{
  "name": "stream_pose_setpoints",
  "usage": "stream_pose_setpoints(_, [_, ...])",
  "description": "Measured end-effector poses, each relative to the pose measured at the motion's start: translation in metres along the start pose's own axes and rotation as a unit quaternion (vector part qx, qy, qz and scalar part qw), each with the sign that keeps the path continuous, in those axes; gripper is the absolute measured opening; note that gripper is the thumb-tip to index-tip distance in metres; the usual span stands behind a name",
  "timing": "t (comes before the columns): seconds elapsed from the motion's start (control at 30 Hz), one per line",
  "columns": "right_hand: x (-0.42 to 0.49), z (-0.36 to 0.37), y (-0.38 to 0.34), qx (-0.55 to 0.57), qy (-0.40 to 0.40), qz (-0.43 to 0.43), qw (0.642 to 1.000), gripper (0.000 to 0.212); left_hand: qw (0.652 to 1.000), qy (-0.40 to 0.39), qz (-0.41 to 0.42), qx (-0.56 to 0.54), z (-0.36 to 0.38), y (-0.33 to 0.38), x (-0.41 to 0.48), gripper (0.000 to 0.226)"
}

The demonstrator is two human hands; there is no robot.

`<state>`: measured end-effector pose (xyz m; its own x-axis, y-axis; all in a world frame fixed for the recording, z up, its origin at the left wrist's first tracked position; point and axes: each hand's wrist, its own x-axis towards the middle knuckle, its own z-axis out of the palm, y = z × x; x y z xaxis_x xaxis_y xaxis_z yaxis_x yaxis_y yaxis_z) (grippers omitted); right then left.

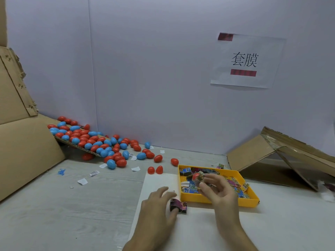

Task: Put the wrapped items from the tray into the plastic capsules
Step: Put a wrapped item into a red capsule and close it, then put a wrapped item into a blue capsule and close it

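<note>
The right grip hovers over the yellow tray, its fingers curled round a red capsule and a wrapped item together. Just left of the tray, the left grip pinches a dark wrapped packet on the white sheet. More wrapped pieces lie inside the tray. Loose red and blue capsules lie well left of it on the counter.

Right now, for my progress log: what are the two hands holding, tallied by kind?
red capsule: 1, in the right hand
wrapped item: 2, this one in the right hand, another pinched by the left hand
Total: 3
</note>
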<state>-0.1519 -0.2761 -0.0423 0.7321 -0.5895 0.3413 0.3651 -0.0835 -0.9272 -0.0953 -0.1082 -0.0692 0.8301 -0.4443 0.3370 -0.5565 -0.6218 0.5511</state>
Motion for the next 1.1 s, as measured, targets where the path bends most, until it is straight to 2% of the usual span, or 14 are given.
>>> stream_pose_setpoints(0.07, [0.008,-0.01,-0.002,0.07,0.015,0.059,0.996,0.029,0.999,-0.037,0.014,0.012,0.002,-0.003,-0.001,0.04])
stream_pose_setpoints(0.13, [0.015,-0.018,-0.006,0.133,0.015,0.124,0.983,0.032,0.999,-0.035,0.018,0.012,0.001,-0.003,-0.001,0.036])
stream_pose_setpoints(0.3, [0.035,-0.032,-0.016,0.089,0.005,0.206,0.974,0.022,0.999,-0.025,0.02,0.018,0.001,-0.002,0.0,0.034])
stream_pose_setpoints(0.4, [0.06,-0.042,-0.027,0.118,-0.013,0.288,0.95,0.021,0.999,-0.03,0.013,0.018,0.002,0.0,0.002,0.031])
stream_pose_setpoints(0.47, [0.094,-0.059,-0.049,0.194,0.021,0.278,0.94,0.024,0.999,-0.032,0.011,0.012,0.0,0.0,0.003,0.028])
stream_pose_setpoints(0.57, [0.15,-0.086,-0.093,0.244,0.113,0.179,0.946,0.043,0.999,-0.033,0.012,0.014,0.002,0.0,0.004,0.027])
stream_pose_setpoints(0.63, [0.16,-0.089,-0.102,0.175,0.135,0.19,0.957,0.048,0.999,-0.032,0.01,0.011,0.002,0.0,0.003,0.029])
stream_pose_setpoints(0.67, [0.154,-0.083,-0.099,0.116,0.114,0.199,0.966,0.046,0.999,-0.032,0.009,0.008,0.001,0.0,0.003,0.032])
stream_pose_setpoints(0.73, [0.132,-0.06,-0.085,-0.008,0.025,0.188,0.982,0.036,0.999,-0.034,0.006,0.005,0.002,0.0,0.003,0.034])
stream_pose_setpoints(0.8, [0.1,-0.035,-0.074,-0.111,-0.065,0.144,0.981,0.026,0.999,-0.035,0.007,0.004,0.003,0.002,0.002,0.031])
stream_pose_setpoints(0.87, [0.063,-0.014,-0.061,-0.205,-0.154,0.106,0.961,0.017,0.999,-0.032,0.001,0.003,0.003,0.003,0.002,0.03])
stream_pose_setpoints(0.93, [0.028,0.005,-0.043,-0.301,-0.231,0.074,0.922,0.018,1.0,-0.03,-0.004,0.006,0.002,0.002,0.003,0.03])
stream_pose_setpoints(1.03, [-0.002,0.019,-0.017,-0.442,-0.218,0.021,0.87,0.02,0.999,-0.039,-0.013,0.015,-0.001,0.003,0.003,0.032])
stream_pose_setpoints(1.1, [-0.005,0.019,-0.009,-0.452,-0.209,0.037,0.867,0.018,0.999,-0.039,-0.021,0.016,-0.003,0.004,0.003,0.032])
